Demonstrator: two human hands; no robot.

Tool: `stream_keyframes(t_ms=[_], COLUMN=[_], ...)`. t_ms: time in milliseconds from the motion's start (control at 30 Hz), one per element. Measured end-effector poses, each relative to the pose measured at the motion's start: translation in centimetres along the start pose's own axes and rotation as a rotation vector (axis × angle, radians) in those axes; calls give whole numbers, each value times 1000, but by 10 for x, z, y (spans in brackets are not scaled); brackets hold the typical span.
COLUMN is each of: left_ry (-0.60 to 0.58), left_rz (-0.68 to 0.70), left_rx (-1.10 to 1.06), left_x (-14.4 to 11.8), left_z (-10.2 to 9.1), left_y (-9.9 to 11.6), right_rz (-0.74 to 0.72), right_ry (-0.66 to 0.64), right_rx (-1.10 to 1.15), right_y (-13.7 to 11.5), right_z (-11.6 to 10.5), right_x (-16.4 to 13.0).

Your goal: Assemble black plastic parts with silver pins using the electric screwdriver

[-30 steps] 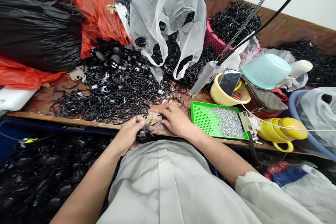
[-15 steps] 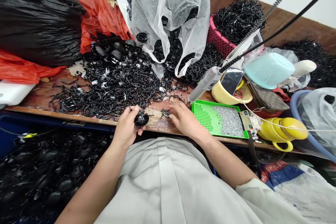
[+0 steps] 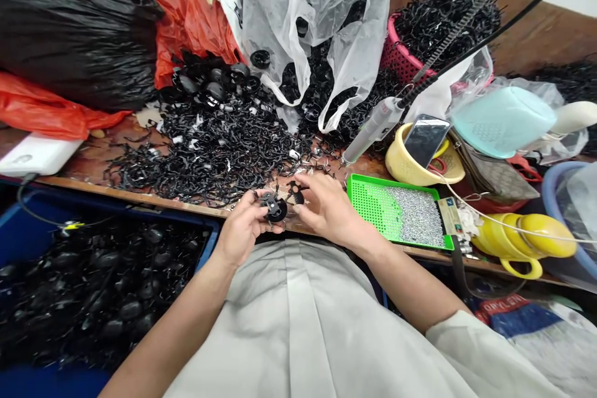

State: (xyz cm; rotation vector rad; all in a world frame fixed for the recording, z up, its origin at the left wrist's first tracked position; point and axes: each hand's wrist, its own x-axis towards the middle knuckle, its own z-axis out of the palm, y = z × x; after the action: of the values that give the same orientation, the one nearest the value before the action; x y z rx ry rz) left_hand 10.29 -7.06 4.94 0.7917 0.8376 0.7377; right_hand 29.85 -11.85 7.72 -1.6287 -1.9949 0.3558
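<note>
A round black part (image 3: 276, 208) is gripped in the fingers of the left hand (image 3: 245, 227), just above the near edge of the worktop (image 3: 93, 165). A smaller black clip piece (image 3: 295, 193) is pinched at the fingertips of the right hand (image 3: 329, 208) and is held just beside the round part; whether the two pieces touch cannot be told.

Risks noted:
- Both pieces are held over the worktop edge. It is judged that a slip of either pinch would drop the piece onto the lap or into the blue bin (image 3: 28, 230) of black parts below, where it would be lost among similar items.
- Loose black clips (image 3: 205, 149) are heaped close behind the hands, and small pins appear scattered there; a stray piece could be snagged.
- The green tray (image 3: 368, 205) of fine metal parts lies just beside the right wrist and could be knocked by an outward movement of the forearm.
- The hanging driver tool (image 3: 373, 130) is suspended near the right hand and could be struck.

Limits of observation:
- The shape and orientation of both held pieces are too small and dark to make out.
- The bin contents are indistinct.
- The clear bag (image 3: 321, 18) and pink basket (image 3: 396, 56) are partly cut off or overlapped.
</note>
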Motion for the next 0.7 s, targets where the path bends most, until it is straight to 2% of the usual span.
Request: stream_keyframes(t_ms=[100,233,467,633,700], left_ry=[14,21,4,129,126], left_rz=[22,48,184,228,274], left_rx=[67,143,303,437,434], left_x=[1,0,-6,-5,-5], left_z=[10,18,16,14,14], left_y=[-1,0,4,4,5], right_rz=[-60,-80,-137,-151,-133], right_ry=[-48,-82,-45,-19,53], right_rx=[37,43,38,124,203], right_y=[-10,-12,-8,-11,-12], right_z=[1,11,19,19,18], right_x=[0,2,3,-1,-3])
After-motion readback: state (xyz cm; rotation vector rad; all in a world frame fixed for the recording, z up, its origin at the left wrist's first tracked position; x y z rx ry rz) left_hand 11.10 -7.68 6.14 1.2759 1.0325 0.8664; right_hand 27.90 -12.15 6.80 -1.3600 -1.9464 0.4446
